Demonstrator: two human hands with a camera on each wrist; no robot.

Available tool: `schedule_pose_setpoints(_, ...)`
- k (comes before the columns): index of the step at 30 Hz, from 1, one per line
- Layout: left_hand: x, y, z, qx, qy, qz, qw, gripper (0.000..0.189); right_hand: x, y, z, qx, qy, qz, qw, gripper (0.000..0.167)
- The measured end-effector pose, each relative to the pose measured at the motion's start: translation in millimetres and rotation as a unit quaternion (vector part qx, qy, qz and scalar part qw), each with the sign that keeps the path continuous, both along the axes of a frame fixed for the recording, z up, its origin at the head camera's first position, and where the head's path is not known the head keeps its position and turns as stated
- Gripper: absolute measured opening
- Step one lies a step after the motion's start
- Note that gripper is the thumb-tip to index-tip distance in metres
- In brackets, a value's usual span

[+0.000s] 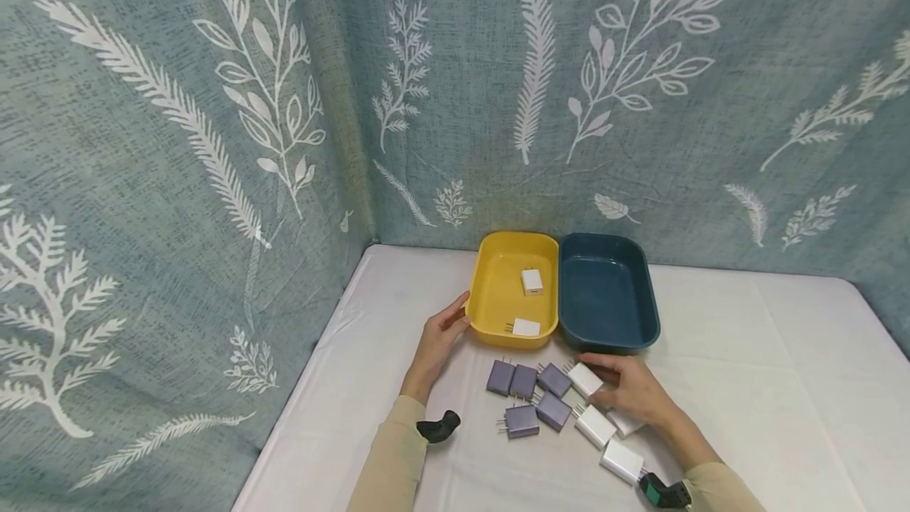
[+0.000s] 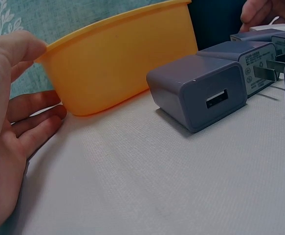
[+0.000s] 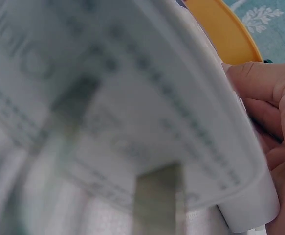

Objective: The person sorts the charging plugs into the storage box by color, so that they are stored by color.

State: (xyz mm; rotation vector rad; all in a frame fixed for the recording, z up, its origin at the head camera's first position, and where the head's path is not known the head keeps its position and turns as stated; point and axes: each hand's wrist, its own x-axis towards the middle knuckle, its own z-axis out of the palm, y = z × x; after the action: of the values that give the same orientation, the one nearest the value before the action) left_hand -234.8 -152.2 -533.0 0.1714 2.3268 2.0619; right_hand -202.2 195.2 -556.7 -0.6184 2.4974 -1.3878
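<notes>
My left hand (image 1: 435, 342) touches the near left corner of a yellow tray (image 1: 475, 283), its fingers lying against the outer wall. Two white plug chargers (image 1: 532, 281) lie inside that tray. Over the right part of the pile, my right hand (image 1: 633, 389) holds a white charger (image 1: 584, 379) between thumb and fingers. More white chargers (image 1: 622, 461) lie below and beside that hand, one partly hidden by it. Several purple chargers (image 1: 522, 421) are grouped to the left, prongs showing. In the right wrist view a near white charger (image 3: 132, 107) with metal prongs fills most of the picture, blurred.
A dark blue tray (image 1: 607, 291) stands against the yellow tray's right side, with nothing seen in it. A white cloth (image 1: 768, 370) covers the table. Patterned blue-green curtains (image 1: 462, 85) rise behind and to the left. Black straps (image 1: 438, 427) sit at both wrists.
</notes>
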Motion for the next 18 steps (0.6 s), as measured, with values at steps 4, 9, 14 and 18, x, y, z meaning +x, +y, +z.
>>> schedule_pose_setpoints(4,0.3,0.3,0.5,-0.001,-0.003,0.003,1.0,0.048,0.8,-0.6,-0.3,-0.003,0.0,-0.004,1.0,0.061)
schedule_pose_setpoints(9,0.6,-0.2,0.3,-0.006,-0.007,0.006,0.9999,0.048,1.1,-0.8,-1.0,0.0,0.006,-0.006,1.0,0.061)
schedule_pose_setpoints(14,0.1,-1.1,-1.2,-0.001,-0.004,0.003,1.0,0.048,2.0,-0.7,-0.5,-0.007,0.009,-0.005,0.9999,0.06)
schedule_pose_setpoints(18,-0.5,-1.3,-1.5,0.0,0.0,-0.001,1.0,0.049,2.7,-0.3,0.5,-0.008,0.01,-0.009,0.9999,0.06)
